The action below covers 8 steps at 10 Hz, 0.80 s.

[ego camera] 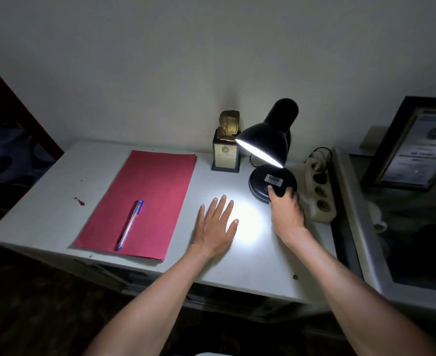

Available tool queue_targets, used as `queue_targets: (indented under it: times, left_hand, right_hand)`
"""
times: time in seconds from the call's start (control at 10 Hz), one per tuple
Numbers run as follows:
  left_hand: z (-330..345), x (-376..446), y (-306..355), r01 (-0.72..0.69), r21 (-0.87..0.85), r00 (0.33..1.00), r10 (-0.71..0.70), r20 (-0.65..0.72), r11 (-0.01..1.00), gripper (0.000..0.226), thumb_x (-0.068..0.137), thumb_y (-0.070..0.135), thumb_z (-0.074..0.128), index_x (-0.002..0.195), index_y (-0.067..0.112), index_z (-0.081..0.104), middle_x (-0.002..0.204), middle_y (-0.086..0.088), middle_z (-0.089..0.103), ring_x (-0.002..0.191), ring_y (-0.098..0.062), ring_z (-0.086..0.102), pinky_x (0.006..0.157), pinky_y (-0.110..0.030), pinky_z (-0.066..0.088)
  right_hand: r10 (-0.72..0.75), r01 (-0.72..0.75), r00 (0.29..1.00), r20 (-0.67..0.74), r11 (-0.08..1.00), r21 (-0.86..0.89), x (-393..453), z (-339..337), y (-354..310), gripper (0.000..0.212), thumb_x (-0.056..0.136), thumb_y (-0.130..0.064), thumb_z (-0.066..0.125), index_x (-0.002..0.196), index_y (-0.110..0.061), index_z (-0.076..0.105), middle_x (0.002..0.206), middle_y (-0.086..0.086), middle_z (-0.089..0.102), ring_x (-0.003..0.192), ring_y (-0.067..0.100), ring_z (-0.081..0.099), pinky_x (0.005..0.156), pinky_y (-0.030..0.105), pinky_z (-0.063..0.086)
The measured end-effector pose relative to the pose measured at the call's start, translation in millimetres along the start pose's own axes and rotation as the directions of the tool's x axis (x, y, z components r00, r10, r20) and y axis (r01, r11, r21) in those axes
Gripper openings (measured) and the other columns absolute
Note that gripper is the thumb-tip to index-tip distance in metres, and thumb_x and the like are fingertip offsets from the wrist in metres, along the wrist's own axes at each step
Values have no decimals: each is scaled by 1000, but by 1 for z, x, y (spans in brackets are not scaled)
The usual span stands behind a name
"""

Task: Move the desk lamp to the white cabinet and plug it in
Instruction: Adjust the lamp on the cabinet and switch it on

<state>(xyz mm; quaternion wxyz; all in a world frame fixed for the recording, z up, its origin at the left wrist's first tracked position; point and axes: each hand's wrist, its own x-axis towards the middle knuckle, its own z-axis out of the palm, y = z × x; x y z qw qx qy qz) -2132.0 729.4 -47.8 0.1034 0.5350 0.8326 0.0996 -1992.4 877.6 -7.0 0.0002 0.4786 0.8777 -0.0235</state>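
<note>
A black desk lamp [268, 142] stands lit on the white cabinet [45, 199], at its back right. Its shade tilts down and throws a bright patch on the top. My right hand [287, 209] grips the front edge of the lamp's round base [260, 182], thumb on top. My left hand [218, 224] lies flat on the cabinet beside the bright patch, fingers spread and holding nothing. A white power strip [319, 188] lies just right of the base, with the lamp's black cord looping to its far end.
A red folder [145, 199] with a blue pen [129, 224] on it lies on the left half. A gold trophy [227, 145] stands behind, left of the lamp. A framed certificate [417, 145] leans at the right above a glass-topped surface [404, 247].
</note>
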Motion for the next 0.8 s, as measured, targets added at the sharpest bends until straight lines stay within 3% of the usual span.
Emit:
queue_targets:
  times: [0.2, 0.4, 0.5, 0.6, 0.7, 0.8]
  left_hand:
    - [1, 1, -2, -6, 4, 1000, 6, 7, 1000, 62, 103, 52, 16, 159, 29, 2, 168, 4, -5, 155, -17, -8, 124, -49, -5]
    - [-2, 7, -6, -36, -12, 995, 37, 89, 999, 64, 103, 54, 17, 159, 26, 2, 168, 1, -8, 154, -20, -11, 124, -48, -5]
    - [-18, 11, -9, -15, -92, 993, 26, 118, 996, 66, 103, 53, 21, 159, 21, 6, 168, 0, -2, 155, -22, -2, 124, -47, 2]
    - [-51, 8, -12, -41, -220, 994, 18, -106, 975, 61, 105, 43, 30, 158, 16, 17, 168, -4, 9, 155, -22, 9, 125, -44, 13]
    - [-102, 13, -11, -135, -262, 927, 28, -374, 956, 52, 105, 32, 39, 153, 14, 32, 165, -7, 23, 152, -26, 22, 122, -44, 23]
    - [-169, 22, 7, -280, -175, 785, 120, -607, 944, 46, 105, 27, 43, 149, 15, 40, 162, -7, 31, 148, -24, 30, 118, -41, 29]
  right_hand:
    - [22, -21, 1000, -20, 998, 51, 1, 0, 0, 58, 103, -10, 43, 156, -27, 29, 137, 21, 38, 121, 36, 45, 88, 39, 51]
    - [17, -21, 1000, 19, 973, 229, 1, -4, 6, 56, 101, -17, 48, 154, -23, 34, 151, 20, 26, 132, 40, 36, 98, 45, 47]
    - [0, -20, 997, 72, 960, 279, -3, -13, 13, 68, 97, -20, 53, 159, -25, 23, 156, 18, 24, 139, 38, 35, 103, 44, 45]
    - [49, -59, 998, 34, 897, 438, -8, -37, 22, 69, 97, -24, 54, 159, -19, 23, 156, 16, 32, 142, 36, 38, 109, 44, 39]
    - [130, -42, 985, -115, 824, 565, -8, -74, 35, 61, 95, -17, 55, 153, -18, 37, 151, 13, 42, 139, 33, 43, 112, 45, 41]
    - [216, 76, 918, -332, 727, 682, -9, -131, 40, 53, 93, -12, 55, 145, -20, 49, 138, 9, 54, 124, 28, 56, 105, 40, 47]
